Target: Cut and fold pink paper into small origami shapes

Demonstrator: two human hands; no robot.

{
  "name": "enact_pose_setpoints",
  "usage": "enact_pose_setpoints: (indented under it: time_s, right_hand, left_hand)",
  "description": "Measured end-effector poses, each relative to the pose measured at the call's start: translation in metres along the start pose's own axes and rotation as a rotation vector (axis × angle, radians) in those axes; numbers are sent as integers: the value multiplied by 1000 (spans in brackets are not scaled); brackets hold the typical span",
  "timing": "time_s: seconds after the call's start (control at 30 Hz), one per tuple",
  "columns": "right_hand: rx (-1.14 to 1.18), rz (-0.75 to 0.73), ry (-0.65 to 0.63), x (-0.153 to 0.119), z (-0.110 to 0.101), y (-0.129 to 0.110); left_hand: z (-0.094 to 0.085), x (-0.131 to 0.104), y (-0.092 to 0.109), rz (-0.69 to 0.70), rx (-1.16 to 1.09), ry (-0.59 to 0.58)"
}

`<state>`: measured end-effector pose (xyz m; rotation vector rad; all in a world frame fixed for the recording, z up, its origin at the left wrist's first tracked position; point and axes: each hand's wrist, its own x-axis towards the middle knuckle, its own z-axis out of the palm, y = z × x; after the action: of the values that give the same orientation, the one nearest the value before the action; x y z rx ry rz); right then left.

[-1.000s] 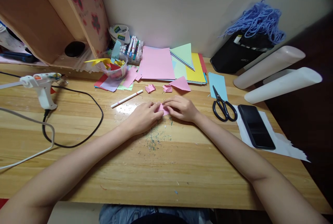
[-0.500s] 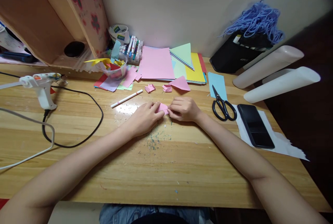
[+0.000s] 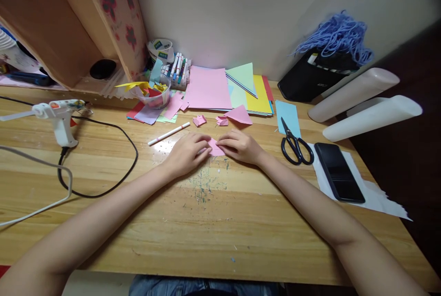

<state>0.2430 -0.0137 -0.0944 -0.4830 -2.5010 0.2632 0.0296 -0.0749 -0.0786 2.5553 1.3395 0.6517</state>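
Observation:
A small piece of pink paper (image 3: 216, 149) lies on the wooden table between my two hands. My left hand (image 3: 189, 153) grips its left side, thumb and fingers closed on the edge. From the right, my right hand (image 3: 240, 145) pinches the paper with bent fingers and covers part of it. Just beyond my fingers sit two small folded pink paper shapes (image 3: 199, 120) and a loose pink paper triangle (image 3: 240, 114). A white marker (image 3: 168, 133) rests to the left of them.
Black scissors (image 3: 294, 144) and a phone (image 3: 339, 172) lie on the right. A glue gun (image 3: 60, 121) with its looping cord is at the left. Behind stand a clear tub (image 3: 151, 96) of paper scraps and stacked coloured sheets (image 3: 210, 87). White rolls (image 3: 372, 117) stand far right.
My right-hand fingers have shifted slightly left over the pink paper, and more of its lower edge shows. The whole view has tilted up a little.

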Motion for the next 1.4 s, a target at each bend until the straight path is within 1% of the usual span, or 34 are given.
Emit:
enact_pose_setpoints:
  time_s: [0.1,0.13,0.2,0.4,0.63,0.9,0.97,1.07,1.2,1.4]
  right_hand:
    - [44,20,-14,0,0,-1]
    - [50,28,-16,0,1,-2]
    - [53,43,-20,0,2,-2]
    - [50,60,-26,1,5,-5]
    - [41,76,-36,4,4,-8]
    - [50,132,-36,0,11,-14]
    - [51,137,-32,1,11,-15]
    - [57,140,-30,2,10,-16]
    - [63,142,-22,3,10,-16]
    - [96,147,-15,3,9,-17]
  left_hand:
    - [2,0,-4,-192,-4,82]
    - [2,0,-5,-240,5,88]
    - [3,0,-6,-289,13,78]
    - [3,2,-7,-330,5,48]
    - [4,1,-8,-356,-49,81]
    - [3,1,-12,-372,-248,93]
    - [4,0,-10,-383,-229,126]
    - [6,-2,-4,-397,-137,165]
    - [8,-3,2,-425,-123,151]
    - [7,-2,2,-437,-177,146]
